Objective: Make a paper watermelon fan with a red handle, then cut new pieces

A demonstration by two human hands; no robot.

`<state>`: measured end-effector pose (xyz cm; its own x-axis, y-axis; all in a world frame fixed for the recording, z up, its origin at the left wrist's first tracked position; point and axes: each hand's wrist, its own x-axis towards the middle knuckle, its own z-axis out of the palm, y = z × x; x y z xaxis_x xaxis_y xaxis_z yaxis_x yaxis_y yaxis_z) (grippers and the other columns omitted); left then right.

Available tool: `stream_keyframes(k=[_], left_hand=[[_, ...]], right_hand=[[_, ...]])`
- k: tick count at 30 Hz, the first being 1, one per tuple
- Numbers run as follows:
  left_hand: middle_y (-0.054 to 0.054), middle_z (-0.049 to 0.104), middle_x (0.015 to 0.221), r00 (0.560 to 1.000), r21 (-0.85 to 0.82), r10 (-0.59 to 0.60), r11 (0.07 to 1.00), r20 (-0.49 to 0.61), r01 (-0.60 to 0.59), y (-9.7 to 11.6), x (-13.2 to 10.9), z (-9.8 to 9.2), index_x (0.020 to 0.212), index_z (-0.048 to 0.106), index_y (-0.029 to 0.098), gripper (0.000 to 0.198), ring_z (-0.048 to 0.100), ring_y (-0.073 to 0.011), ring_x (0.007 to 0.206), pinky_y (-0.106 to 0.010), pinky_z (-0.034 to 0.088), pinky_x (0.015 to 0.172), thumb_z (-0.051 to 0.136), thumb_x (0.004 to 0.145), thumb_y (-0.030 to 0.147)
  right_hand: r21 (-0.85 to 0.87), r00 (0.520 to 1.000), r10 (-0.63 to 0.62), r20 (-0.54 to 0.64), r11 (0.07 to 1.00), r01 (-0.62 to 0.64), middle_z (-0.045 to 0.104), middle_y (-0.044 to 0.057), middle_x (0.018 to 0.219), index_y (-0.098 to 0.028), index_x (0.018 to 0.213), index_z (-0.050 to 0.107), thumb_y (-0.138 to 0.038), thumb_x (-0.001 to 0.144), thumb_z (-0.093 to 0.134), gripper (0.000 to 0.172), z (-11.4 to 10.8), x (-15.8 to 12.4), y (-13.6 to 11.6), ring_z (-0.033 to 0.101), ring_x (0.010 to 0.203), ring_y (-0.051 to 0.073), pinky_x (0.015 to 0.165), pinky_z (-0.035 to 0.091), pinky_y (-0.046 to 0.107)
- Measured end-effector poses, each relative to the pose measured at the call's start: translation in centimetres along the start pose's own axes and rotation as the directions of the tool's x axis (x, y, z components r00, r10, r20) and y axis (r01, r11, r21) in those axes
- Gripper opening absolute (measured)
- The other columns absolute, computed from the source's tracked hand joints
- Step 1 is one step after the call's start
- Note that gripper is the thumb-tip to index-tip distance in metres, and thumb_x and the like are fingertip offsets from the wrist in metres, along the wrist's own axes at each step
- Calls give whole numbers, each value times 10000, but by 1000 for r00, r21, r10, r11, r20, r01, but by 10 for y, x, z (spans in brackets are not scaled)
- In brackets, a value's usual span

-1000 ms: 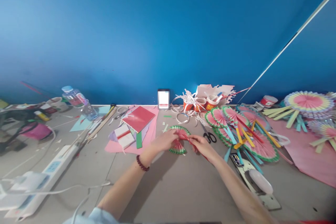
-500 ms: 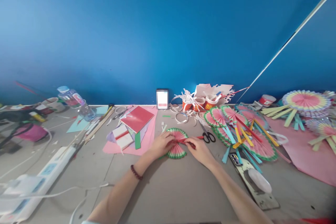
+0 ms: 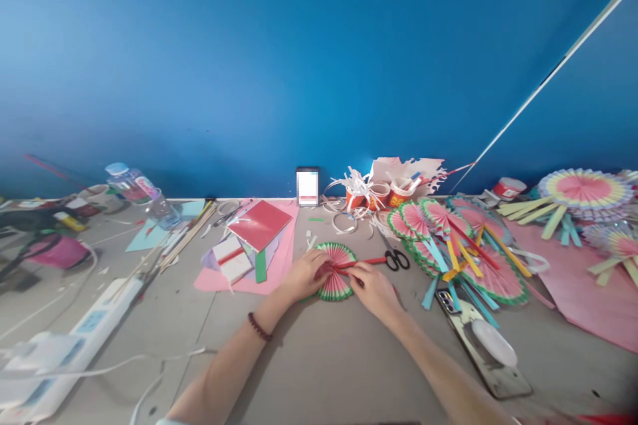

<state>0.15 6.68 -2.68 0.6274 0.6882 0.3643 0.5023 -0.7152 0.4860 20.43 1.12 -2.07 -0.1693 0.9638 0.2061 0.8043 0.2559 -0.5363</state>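
**Pleated paper fan on the worktable, red stick being fitted**

Places are given relative to the small pink-and-green pleated fan (image 3: 337,271) at the centre of the grey table (image 3: 319,358).

Far left of the fan lies a white power strip (image 3: 94,319) with trailing cords; behind it, a clear water bottle (image 3: 142,194) lies tipped on its side. Nearer, just left of the fan, a red-covered booklet (image 3: 260,224) sits on folded pink paper beside a bundle of thin sticks (image 3: 187,236).

Your left hand (image 3: 305,275) rests on the fan's left half, fingers together and pressed flat on the pleats, pinning it to the table. Your right hand (image 3: 373,287) lies on the fan's right edge, fingertips closed on a red stick (image 3: 359,263) that runs from the fan's hub out to the right. Whether the stick is already stuck to the paper cannot be told.

Just right of the stick's tip lie black-handled scissors (image 3: 397,259). Behind them stand red paper cups (image 3: 381,196) among white paper curls. Further right is a heap of finished fans (image 3: 461,246) with blue, yellow and red handles, and beyond it a large pastel fan (image 3: 583,191).

Judged from this: the pleating and opening of your fan look done; seating the handle appears to be the step in hand, and the many finished pieces suggest a late stage of a batch.
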Motion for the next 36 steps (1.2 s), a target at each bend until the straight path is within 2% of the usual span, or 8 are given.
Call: stream_keyframes(k=[16,24,36], left_hand=[[-62,609,1010,1000,-11,26,1000,-17,-26,0,0,1,1021,561,207,218,553,-202,984,-371,483,859,525,813,153],[-65,589,1052,994,61,106,993,-16,-105,-2,-2,6,1057,604,232,255,536,-198,1013,-365,483,854,469,858,146],[-53,589,1041,994,60,109,992,-9,-108,0,0,4,1016,621,236,236,534,-187,991,-342,480,841,484,853,135]], right_hand=[[-93,999,-30,-18,995,28,668,31,927,-250,962,688,-142,832,454,289,9,1,-4,616,795,156,638,422,229],[-51,999,-30,23,998,31,665,33,982,-264,1002,679,-157,846,443,302,3,0,-10,618,865,158,700,444,233],[-42,1000,3,28,999,-2,679,40,968,-244,983,676,-181,839,485,247,3,-1,-15,620,885,181,755,451,262]])
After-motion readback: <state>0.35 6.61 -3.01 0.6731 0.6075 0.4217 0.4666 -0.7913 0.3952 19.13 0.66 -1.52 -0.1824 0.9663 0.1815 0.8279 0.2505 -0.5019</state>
